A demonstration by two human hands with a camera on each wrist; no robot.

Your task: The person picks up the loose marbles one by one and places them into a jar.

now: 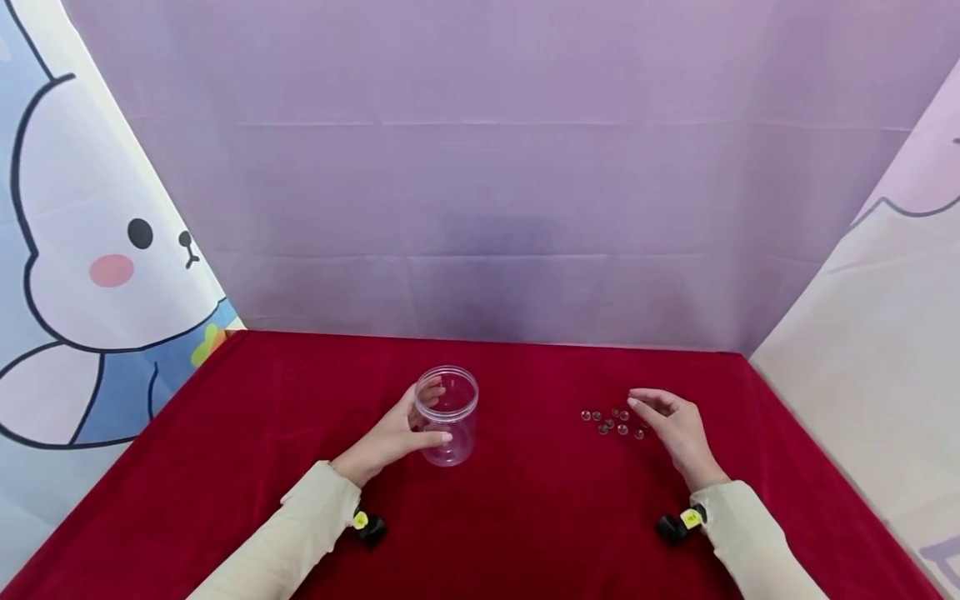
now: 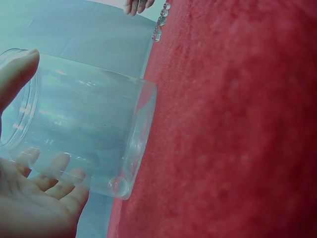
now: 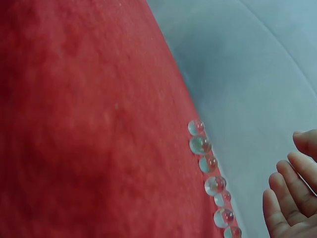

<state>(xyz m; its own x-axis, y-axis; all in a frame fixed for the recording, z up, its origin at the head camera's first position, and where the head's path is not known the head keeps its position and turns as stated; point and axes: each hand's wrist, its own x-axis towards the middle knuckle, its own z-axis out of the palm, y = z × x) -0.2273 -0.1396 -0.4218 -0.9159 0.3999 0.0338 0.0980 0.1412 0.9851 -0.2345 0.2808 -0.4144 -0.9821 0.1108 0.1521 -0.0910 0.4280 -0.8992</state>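
Note:
My left hand (image 1: 393, 433) grips a clear plastic jar (image 1: 456, 437) round its side, thumb on the near side and fingers behind. The jar is upright and lidless, its mouth facing up. One clear glass marble (image 2: 118, 186) lies at the bottom of it in the left wrist view. Over to the right, several more clear marbles (image 1: 622, 429) lie scattered on the cloth. My right hand (image 1: 678, 429) is just above and beside them. In the right wrist view its fingers (image 3: 290, 191) are bent slightly and apart from the thumb, and I see nothing between them.
A red cloth (image 1: 525, 525) covers the table. Behind it hangs a pale purple curtain (image 1: 487, 192). Printed panels stand on both sides, the left panel (image 1: 75, 208) with a cartoon rabbit. Each wrist carries a small black camera (image 1: 370, 530).

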